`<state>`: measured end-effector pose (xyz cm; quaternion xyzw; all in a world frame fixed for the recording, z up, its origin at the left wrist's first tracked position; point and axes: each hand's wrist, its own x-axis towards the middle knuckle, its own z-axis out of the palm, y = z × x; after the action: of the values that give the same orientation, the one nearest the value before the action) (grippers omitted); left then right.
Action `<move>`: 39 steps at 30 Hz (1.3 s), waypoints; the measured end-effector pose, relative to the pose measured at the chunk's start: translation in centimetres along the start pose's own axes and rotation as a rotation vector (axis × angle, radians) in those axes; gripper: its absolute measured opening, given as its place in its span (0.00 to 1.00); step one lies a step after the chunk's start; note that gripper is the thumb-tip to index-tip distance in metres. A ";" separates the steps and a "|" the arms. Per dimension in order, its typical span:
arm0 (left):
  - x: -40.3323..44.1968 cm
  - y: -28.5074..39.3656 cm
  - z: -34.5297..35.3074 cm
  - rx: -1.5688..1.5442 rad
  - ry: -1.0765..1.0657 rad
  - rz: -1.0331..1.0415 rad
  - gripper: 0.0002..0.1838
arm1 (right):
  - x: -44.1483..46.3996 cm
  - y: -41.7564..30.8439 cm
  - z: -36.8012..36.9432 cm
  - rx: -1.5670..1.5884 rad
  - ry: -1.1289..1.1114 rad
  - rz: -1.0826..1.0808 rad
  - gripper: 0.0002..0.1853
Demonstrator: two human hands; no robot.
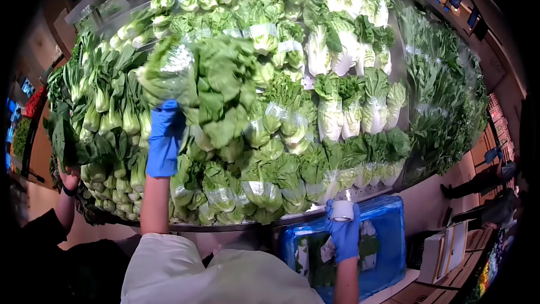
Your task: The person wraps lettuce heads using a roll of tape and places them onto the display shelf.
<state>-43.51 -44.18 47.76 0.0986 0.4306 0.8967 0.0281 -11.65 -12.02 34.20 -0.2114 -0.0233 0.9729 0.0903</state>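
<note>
In the head view my left hand (165,139), in a blue glove, is raised in front of the vegetable display. It is closed around a large leafy lettuce (222,81), whose base points left and has shiny clear wrap or tape around it. The lettuce's loose leaves spread to the right and cover part of the rows behind. Lower right, my gloved right hand (343,239) is closed on a roll of tape (342,210), held upright near the display's front edge. Its fingers are partly hidden by the roll.
Bok choy (104,101) fills the left of the display, banded lettuces (261,191) the middle, napa cabbages (318,50) and dark greens (444,84) the right. A blue-lined crate (391,236) with greens stands below my right hand. A co-worker's hand (70,179) is at the left edge.
</note>
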 end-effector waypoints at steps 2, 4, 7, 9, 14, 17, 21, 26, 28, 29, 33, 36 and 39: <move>3.8 0.7 -2.7 0.318 0.079 0.300 0.22 | 0.3 -0.2 -0.2 0.014 0.010 -0.001 0.36; 4.7 1.4 -1.7 0.211 -0.122 0.332 0.31 | 0.8 0.0 0.2 0.085 0.080 -0.006 0.36; 5.7 -0.1 -1.9 0.512 -0.381 0.596 0.36 | 1.4 0.4 0.2 0.163 0.143 -0.005 0.36; 6.1 -1.2 -1.4 1.085 -0.521 0.948 0.32 | 1.7 0.6 0.4 0.169 0.143 0.007 0.36; 5.3 -4.6 0.3 1.826 -1.042 1.454 0.22 | 2.2 0.9 0.6 0.141 0.180 -0.010 0.34; 5.9 -7.0 0.3 1.950 -1.188 1.250 0.28 | 2.2 0.8 0.5 0.123 0.186 -0.024 0.33; 6.8 -8.6 1.2 1.932 -1.338 0.893 0.31 | 2.0 0.5 0.1 0.159 0.174 -0.008 0.32; 6.9 -8.1 0.6 1.681 -1.386 0.531 0.27 | 1.8 0.5 -0.8 0.162 0.155 0.004 0.35; 6.5 -8.0 1.1 1.672 -1.345 0.643 0.24 | 1.6 0.6 -1.0 0.172 0.165 0.001 0.34; 6.3 -7.6 1.4 1.669 -1.363 0.645 0.24 | 1.4 0.6 -1.1 0.177 0.178 -0.007 0.33; 2.6 -5.1 5.6 1.677 -1.014 0.730 0.26 | -1.4 0.4 -1.3 0.037 0.148 -0.144 0.30; -0.2 -5.7 7.9 1.623 -0.880 0.880 0.23 | -4.8 0.3 -4.6 -0.163 0.242 -0.287 0.22; -5.4 -9.5 10.4 1.449 -0.870 0.768 0.18 | -9.3 1.8 -8.2 -0.432 0.339 -0.459 0.19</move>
<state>-36.45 -30.97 45.94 0.5556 0.7753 0.2405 -0.1801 -0.20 -15.49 30.38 -0.3733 -0.2598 0.8511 0.2623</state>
